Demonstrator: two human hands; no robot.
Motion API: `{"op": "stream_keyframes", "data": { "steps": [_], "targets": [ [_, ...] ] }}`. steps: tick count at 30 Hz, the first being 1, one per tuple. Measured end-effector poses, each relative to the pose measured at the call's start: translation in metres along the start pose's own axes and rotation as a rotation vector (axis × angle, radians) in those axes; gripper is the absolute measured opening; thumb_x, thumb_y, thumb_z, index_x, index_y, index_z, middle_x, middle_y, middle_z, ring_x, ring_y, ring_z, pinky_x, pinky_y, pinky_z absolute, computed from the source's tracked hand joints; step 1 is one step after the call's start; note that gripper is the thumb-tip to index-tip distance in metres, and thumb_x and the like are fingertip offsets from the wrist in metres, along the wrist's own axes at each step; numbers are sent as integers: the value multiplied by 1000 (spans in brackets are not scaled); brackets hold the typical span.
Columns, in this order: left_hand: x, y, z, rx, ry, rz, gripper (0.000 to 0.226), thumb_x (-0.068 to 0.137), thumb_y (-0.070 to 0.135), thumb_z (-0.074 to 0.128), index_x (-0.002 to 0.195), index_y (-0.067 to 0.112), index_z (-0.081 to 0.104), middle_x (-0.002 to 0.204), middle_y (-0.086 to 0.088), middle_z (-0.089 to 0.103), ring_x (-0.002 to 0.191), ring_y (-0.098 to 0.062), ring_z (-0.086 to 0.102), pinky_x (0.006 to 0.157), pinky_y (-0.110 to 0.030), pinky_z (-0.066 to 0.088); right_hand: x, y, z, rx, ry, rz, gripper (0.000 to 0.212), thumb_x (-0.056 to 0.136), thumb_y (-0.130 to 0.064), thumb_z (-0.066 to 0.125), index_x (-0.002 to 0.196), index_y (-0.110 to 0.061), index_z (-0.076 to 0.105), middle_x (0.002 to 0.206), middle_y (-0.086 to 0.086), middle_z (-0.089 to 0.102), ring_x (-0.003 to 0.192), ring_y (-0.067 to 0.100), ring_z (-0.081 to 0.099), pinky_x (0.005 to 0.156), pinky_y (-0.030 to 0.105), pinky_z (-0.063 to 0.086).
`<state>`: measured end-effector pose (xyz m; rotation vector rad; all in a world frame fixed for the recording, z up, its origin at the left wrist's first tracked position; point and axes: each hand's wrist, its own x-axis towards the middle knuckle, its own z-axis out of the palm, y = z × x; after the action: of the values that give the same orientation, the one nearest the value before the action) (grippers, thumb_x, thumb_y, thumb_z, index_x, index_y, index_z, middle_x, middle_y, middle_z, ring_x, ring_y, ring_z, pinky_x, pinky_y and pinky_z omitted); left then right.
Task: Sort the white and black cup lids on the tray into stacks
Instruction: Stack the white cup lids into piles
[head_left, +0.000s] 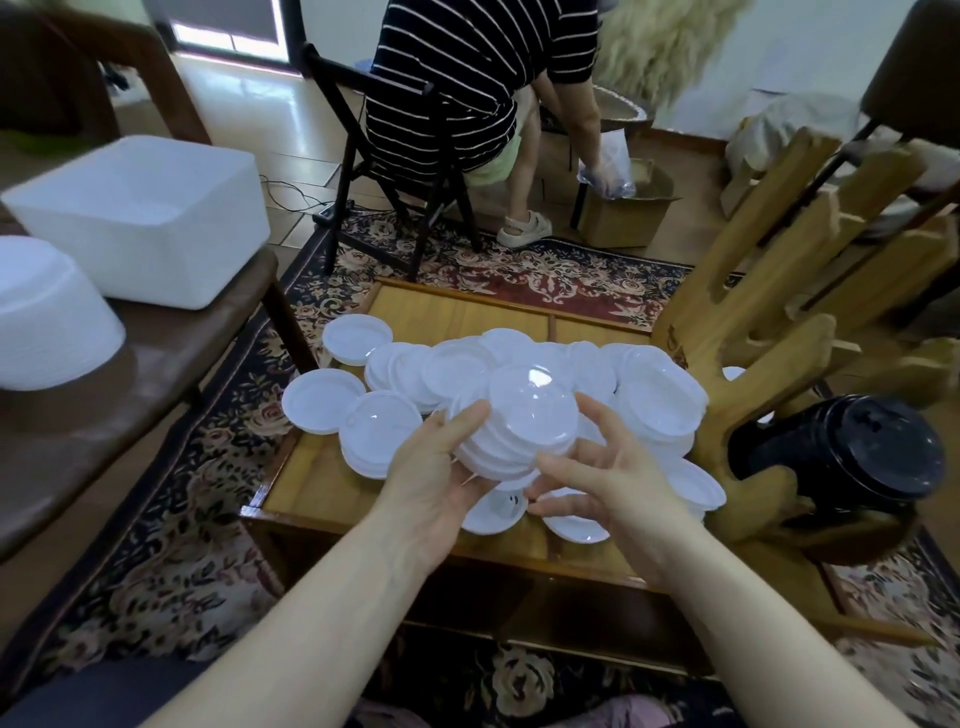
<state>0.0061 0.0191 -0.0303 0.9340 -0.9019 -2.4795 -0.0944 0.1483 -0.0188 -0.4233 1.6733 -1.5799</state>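
Left hand (436, 488) supports a stack of white lids (524, 431) from below and the left, fingers (462, 421) curled against its edge. Right hand (608, 467) sits at the stack's right side, fingers spread and slightly bent; contact with the stack cannot be confirmed. The stack is held above the wooden tray (322, 483), where loose white lids (660, 395) lie heaped. Black lids (852, 452) are stacked at right, beside a wooden rack (769, 312).
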Motion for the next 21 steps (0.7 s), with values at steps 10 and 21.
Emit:
{"op": "stream_keyframes", "data": {
  "steps": [10,21],
  "targets": [
    [2,1,-1,61,-69,-81,32,90,19,65,121,11,68,119,-10,73,106,-28,68,98,-47,52,8,1,-19,-471,-81,-257,97,76,-17,83,145,-52,24,140,-40,32,129,-15,35,100,19,42],
    [3,-1,-3,36,-45,-122,32,100,26,55,124,8,67,121,-16,71,109,-32,69,91,-48,58,10,-3,-17,-443,-56,-313,82,65,-32,87,132,-41,41,120,-33,54,119,-9,50,103,28,43]
  ]
}}
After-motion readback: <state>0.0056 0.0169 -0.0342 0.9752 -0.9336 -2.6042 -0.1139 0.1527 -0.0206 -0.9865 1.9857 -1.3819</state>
